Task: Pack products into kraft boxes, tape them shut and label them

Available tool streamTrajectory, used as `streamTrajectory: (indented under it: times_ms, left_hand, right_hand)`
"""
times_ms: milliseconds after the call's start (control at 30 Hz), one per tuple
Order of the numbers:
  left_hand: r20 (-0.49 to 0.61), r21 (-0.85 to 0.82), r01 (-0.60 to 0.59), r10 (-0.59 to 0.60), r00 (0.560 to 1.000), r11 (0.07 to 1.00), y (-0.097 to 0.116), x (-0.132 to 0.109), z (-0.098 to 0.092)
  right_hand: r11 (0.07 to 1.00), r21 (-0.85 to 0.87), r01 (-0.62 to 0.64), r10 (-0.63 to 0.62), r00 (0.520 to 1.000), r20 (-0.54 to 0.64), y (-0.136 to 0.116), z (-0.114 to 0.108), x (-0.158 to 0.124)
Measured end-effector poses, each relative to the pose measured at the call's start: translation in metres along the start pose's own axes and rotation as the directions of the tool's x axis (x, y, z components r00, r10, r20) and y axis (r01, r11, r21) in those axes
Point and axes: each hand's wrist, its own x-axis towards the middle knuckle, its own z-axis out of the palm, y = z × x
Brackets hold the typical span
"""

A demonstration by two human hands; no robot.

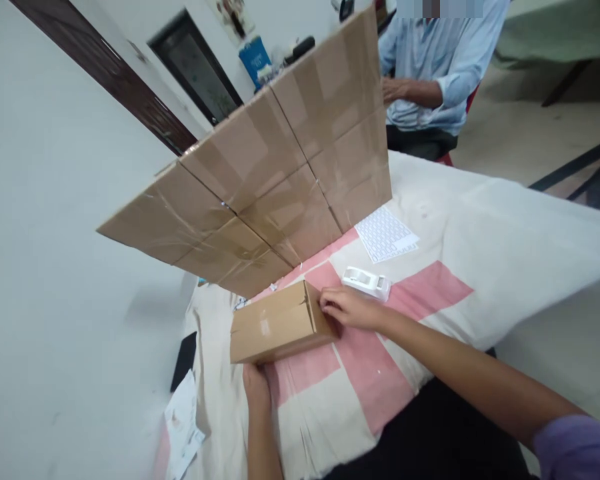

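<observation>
A closed brown cardboard box (273, 323) lies on the pink and cream cloth in front of me, with a small piece of clear tape on its upper face. My right hand (347, 307) is at the box's right end, its fingers bent and drawn together near the edge; what they pinch, if anything, is too small to name. Under the near left corner of the box is my left hand (256, 383), its fingers hidden by the box. A white tape dispenser-like device (366, 283) lies just beyond my right hand.
Behind the box stands a tall taped cardboard panel (280, 167). Printed white sheets (386, 233) lie near its right end. Across the table sits a person in a light blue shirt (430, 73). Papers (184, 423) and a black flat object (184, 361) are at the left edge.
</observation>
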Motion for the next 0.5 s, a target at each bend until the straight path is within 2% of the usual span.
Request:
streamTrajectory:
  times_ms: [233, 500]
  left_hand:
    - [-0.041, 0.009, 0.008, -0.008, 0.999, 1.0, 0.005, -0.001, 0.002]
    - [-0.087, -0.002, 0.031, -0.031, 0.996, 1.0, -0.001, 0.011, -0.005]
  right_hand:
    - [0.999, -0.025, -0.039, 0.037, 0.998, -0.043, 0.0, 0.005, -0.003]
    - [0.997, -0.027, -0.076, 0.075, 0.997, -0.036, -0.001, 0.015, -0.007]
